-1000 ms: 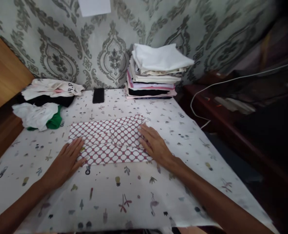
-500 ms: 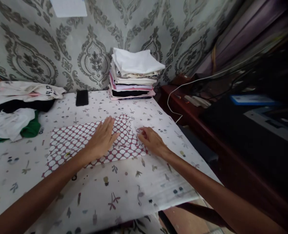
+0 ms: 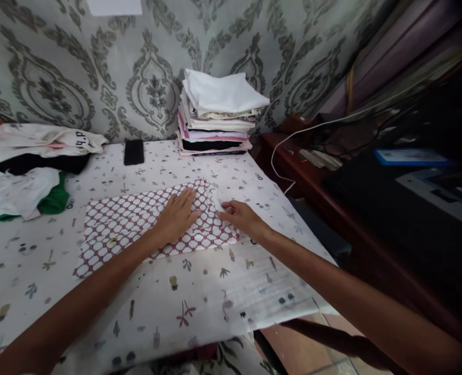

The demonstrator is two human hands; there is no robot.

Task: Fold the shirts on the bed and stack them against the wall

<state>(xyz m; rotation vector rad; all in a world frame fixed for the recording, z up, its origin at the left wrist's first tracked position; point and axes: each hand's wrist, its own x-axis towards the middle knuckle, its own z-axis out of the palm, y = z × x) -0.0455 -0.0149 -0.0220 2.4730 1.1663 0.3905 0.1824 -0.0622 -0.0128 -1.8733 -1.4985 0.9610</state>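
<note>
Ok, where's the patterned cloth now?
Head view, left of centre: the patterned cloth lies on the printed cover, under the left hand, with the right hand at its right end.

Left grip flat, palm down; right grip half-curled; both arms extended

On the white printed tablecloth lie patterned fabric, a black phone, stacked folded clothes and crumpled garments.
</note>
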